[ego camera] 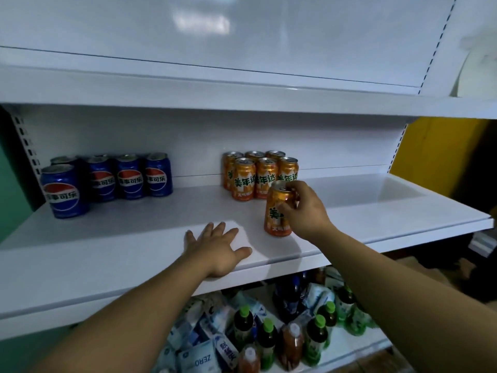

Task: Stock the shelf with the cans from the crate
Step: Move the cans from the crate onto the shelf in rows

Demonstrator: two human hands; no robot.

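My right hand [302,210] grips an orange can [277,211] from the right side near its top; the can stands upright on the white shelf [134,224], in front of a cluster of several orange cans [259,173] at the back. Several blue cola cans [107,179] stand at the shelf's left. My left hand [216,246] rests flat on the shelf's front part, fingers spread, holding nothing. The crate is out of view.
An upper white shelf [242,95] overhangs the cans. The lower shelf [349,351] holds green-capped bottles [320,337], dark bottles and white-blue packs [199,356]. A yellow wall [435,154] lies at the right, a green wall at the left.
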